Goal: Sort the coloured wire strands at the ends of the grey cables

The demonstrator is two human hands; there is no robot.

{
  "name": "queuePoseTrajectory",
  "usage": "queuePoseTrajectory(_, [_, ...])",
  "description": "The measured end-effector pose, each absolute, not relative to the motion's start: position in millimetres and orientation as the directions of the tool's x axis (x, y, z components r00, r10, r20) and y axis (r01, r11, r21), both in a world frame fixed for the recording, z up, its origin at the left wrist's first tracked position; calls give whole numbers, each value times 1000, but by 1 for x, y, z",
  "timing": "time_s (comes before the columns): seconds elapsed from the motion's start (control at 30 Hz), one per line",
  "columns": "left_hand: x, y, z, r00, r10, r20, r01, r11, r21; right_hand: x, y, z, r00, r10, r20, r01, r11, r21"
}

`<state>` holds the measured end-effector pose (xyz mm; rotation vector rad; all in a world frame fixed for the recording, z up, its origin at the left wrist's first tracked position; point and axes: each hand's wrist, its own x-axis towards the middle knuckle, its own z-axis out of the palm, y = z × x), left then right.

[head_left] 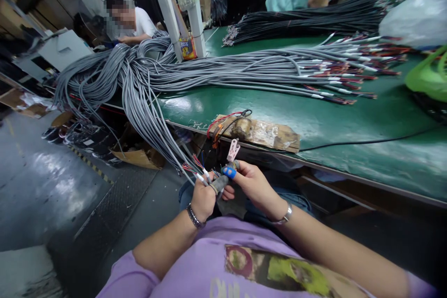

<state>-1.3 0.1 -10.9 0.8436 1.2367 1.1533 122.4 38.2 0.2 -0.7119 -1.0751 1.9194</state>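
Observation:
My left hand (204, 198) grips the stripped end of a grey cable (164, 142) that hangs down from the table edge, with thin coloured wires fanning out above my fingers. A grey cot covers one left finger. My right hand (253, 186) is closed beside it, wearing a blue finger cot, and pinches the small coloured wire ends (218, 173) of the same cable. Both hands meet over my lap, just below the table's front edge. A small pink clip (233, 150) sticks up right above them.
A green table (349, 116) carries a big bundle of grey cables (216, 72) and a black bundle (307, 18). A taped cardboard pad (268, 132) lies at its edge. Two other people work at the far side. Cardboard scraps lie on the floor at left.

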Motion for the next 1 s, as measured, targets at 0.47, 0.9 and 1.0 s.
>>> queuePoseTrajectory(0.47, [-3,0,-2,-100,958,-269,-302,228,925,132,48,-2,-355,928,-111,-248,-208,-946])
queuePoseTrajectory(0.9, [-5,8,14,41,956,-291,-378,284,881,145,84,1,-566,784,-255,-461,-557,-691])
queuePoseTrajectory(1.0, [-7,14,16,103,948,-300,-375,316,871,139,84,2,-437,889,-137,-444,-345,-827])
